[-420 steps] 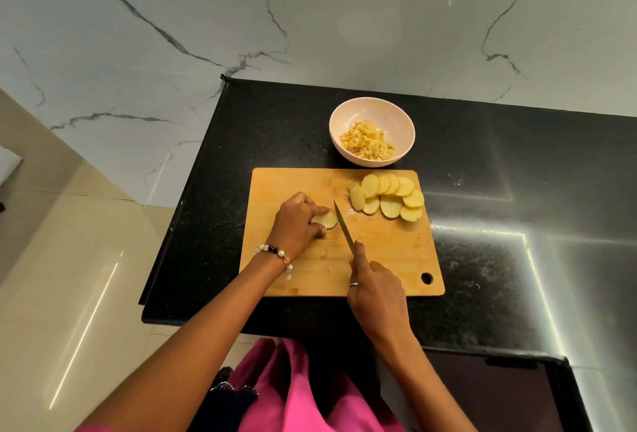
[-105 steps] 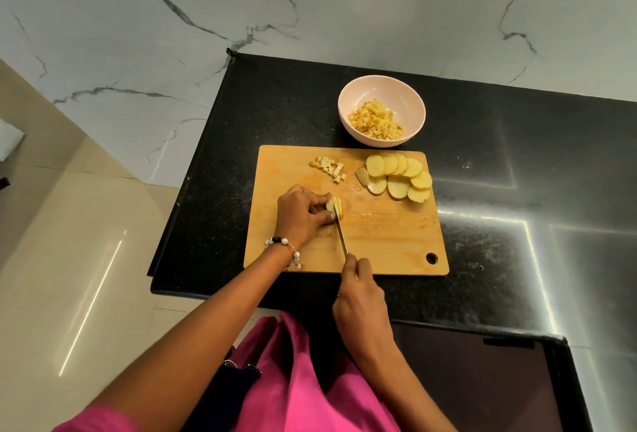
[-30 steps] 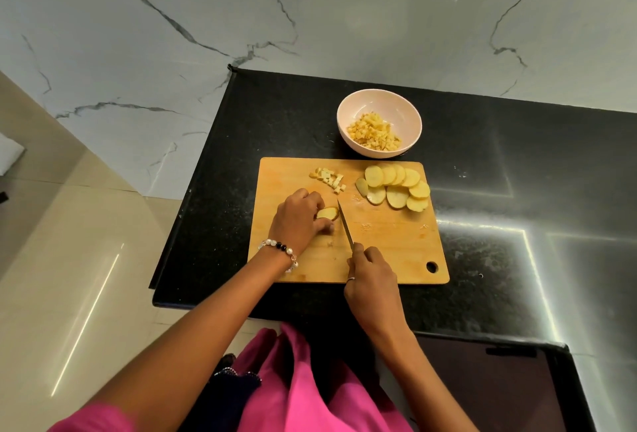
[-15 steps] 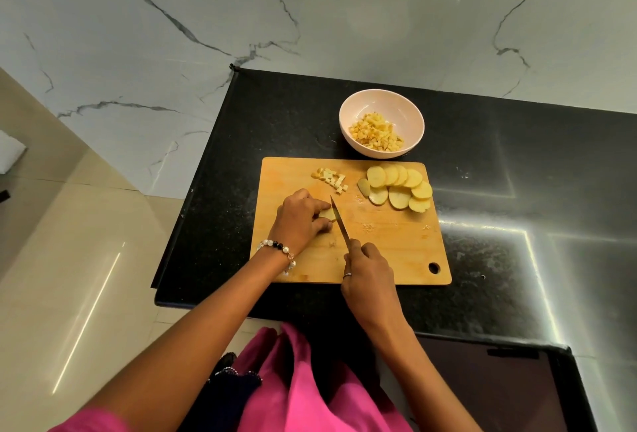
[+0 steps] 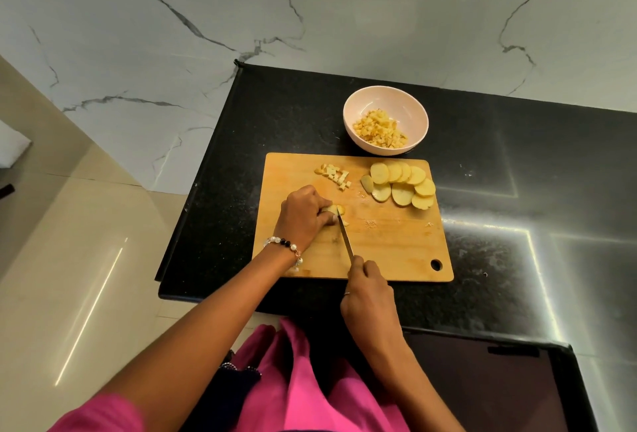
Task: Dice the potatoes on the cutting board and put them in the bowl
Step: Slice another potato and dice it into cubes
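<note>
Head view
Done: bowl point(image 5: 385, 100) beyond cutting board point(image 5: 396, 245) holds diced potato point(image 5: 379, 130); small diced pile point(image 5: 333, 175) on board's far left.
In hand: left hand point(image 5: 303, 216) pinches potato slice point(image 5: 336, 210); right hand point(image 5: 367, 288) grips knife point(image 5: 345, 239), cutting.
Left: fanned potato slices point(image 5: 401, 183), board's far right, uncut; roughly halfway, by my judgement.

Left hand point(image 5: 303, 216) fingers curled down, right hand point(image 5: 368, 288) gripping, forearms extended

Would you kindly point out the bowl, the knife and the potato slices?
bowl point(image 5: 412, 104): head view, bare inner wall near the rim.
knife point(image 5: 345, 239): head view, middle of the blade.
potato slices point(image 5: 401, 183): head view, centre of the fanned group.
</note>
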The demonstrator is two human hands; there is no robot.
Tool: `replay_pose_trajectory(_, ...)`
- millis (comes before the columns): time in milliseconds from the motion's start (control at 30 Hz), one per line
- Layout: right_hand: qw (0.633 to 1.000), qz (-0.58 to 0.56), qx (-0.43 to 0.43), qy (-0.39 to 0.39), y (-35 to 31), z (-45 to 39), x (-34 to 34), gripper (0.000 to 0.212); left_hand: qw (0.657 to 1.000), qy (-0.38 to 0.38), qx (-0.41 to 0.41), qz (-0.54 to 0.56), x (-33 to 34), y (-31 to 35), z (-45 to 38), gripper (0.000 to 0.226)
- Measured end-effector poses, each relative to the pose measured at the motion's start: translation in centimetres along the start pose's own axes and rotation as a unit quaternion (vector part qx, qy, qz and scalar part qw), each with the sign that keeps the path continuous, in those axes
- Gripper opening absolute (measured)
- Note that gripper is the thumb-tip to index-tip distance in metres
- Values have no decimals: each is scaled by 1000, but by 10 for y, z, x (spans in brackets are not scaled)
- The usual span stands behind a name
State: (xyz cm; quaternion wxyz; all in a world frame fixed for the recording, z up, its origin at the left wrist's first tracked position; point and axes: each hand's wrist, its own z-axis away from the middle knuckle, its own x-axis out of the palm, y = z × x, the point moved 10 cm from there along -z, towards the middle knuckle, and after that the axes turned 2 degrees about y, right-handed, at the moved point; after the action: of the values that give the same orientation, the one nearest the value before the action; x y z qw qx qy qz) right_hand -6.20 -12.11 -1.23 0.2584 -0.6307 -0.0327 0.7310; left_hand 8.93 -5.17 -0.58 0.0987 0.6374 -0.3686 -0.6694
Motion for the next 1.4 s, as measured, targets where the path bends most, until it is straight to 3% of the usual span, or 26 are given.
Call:
replay_pose_trajectory(133, 997, -66, -11, 36, -4, -16, -14, 38, 1000, -7, -6, 0, 2, -3, 0, 36)
replay_pose_trajectory(300, 999, -34, -19, 18, -16, -31, -14, 37, 999, -37, -18, -14, 3, -9, -3, 38)
replay_pose_trajectory(567, 999, 44, -8, 28, -29, -41, -10, 45, 1000, -22, -6, -13, 2, -6, -3, 31)
replay_pose_trajectory(767, 1000, 5, -26, 14, -20, -20, 5, 47, 1000, 10, -5, 3, 0, -5, 3, 27)
replay_pose_trajectory(1000, 997, -61, -15, 37, -11, -18, -9, 41, 999, -10, -40, -14, 0, -11, 3, 36)
replay_pose_trajectory(1400, 999, -3, -31, 26, -31, -46, -7, 42, 998, 6, -54, 27, -10, -15, 2, 22)
